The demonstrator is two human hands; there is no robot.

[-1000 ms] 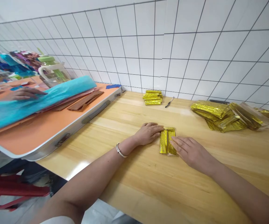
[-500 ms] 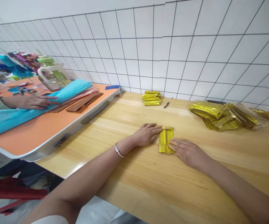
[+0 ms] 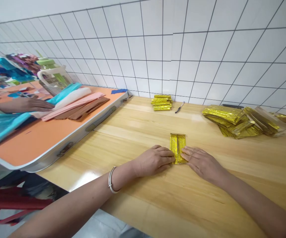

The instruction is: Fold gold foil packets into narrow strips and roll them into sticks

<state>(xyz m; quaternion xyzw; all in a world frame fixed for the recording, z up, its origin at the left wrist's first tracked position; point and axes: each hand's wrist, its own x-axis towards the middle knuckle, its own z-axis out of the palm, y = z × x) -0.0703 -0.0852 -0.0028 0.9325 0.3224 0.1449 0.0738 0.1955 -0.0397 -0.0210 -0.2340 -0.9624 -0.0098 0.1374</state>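
A folded sheet of shiny gold foil paper lies flat on the wooden table, with a seam running down its middle where two edges meet. My left hand rests with its fingertips on the sheet's lower left edge, fingers stretched out. On the right edge lie the outstretched fingers of my right hand. Neither hand grips the foil. Behind it, near the wall, sits a small stack of gold folded strips with a pen beside it.
A heap of gold foil pieces and plastic wrapping lies at the right. Leftward, an orange folding table bears coloured crepe paper and a green-lidded jug. A co-worker's hand rests there. A tiled wall stands behind.
My left hand has slid from the foil's upper left edge down to its lower left edge. My right hand has stayed nearly still. The co-worker's blue paper has been drawn back leftward.
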